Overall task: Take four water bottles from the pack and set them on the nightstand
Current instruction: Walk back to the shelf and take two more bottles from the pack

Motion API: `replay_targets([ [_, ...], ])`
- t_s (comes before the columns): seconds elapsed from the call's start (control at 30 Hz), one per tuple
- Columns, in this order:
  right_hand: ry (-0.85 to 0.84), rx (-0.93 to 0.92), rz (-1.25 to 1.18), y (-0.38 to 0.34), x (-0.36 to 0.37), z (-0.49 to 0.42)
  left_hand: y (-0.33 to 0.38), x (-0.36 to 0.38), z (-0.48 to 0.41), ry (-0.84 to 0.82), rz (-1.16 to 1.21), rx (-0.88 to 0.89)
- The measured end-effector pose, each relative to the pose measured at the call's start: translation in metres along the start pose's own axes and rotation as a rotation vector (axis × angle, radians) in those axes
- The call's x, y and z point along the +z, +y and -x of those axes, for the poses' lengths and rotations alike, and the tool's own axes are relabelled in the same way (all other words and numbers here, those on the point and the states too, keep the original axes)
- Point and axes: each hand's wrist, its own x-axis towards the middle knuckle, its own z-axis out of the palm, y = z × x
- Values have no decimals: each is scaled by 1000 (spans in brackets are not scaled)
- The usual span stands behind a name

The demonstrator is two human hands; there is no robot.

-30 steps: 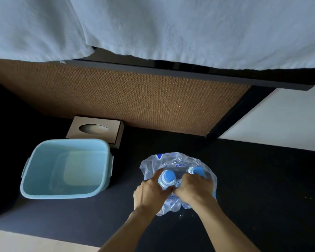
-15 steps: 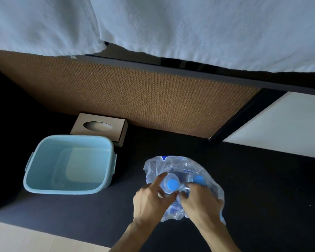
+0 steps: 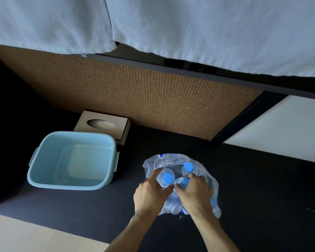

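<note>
Both hands work at a shrink-wrapped water bottle pack (image 3: 180, 186) on dark floor: left hand (image 3: 150, 195) pinching a blue-capped bottle (image 3: 166, 178), right hand (image 3: 194, 192) curled around plastic; 0 of 4 bottles removed.

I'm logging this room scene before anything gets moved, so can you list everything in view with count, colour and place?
Bottle pack: one, clear crinkled plastic wrap, on the dark floor at lower centre.
Water bottles: three blue caps show inside the wrap; any others are hidden.
Bin: one, light blue, left of the pack, nothing visible inside.
Tissue box: one, brown, behind the bin against the woven panel.
Woven panel: one, tan, with a black frame, across the middle.
White bedding: hanging over the top of the panel.
Pale floor: lower left corner.
Left hand: one, fingers around the nearest left bottle.
Right hand: one, on the bottle beside it, over the wrap.
</note>
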Motion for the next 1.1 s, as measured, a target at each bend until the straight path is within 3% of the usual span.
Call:
replay_targets([
  [0.27, -63, -44, -33, 8, 13, -2, -9, 4, 3, 48, -45, 26],
  [0.4, -30, -189, -50, 15, 9, -1, -16, 7, -2, 95, -13, 29],
  [0.6, 97, -376, -360, 36, -4, 5, -21, 6, 1, 146, 71, 66],
  [0.8, 128, -340, -644, 33, -22, 17, -6, -7, 6, 234, 167, 184],
  [0.97, 187, -352, -787, 24, -37, 26, 13, -37, 17, 202, 552, 313],
  [1.1, 333, -396, -1051, 19, -71, 47, 41, -76, 24, 250, 762, 393],
])
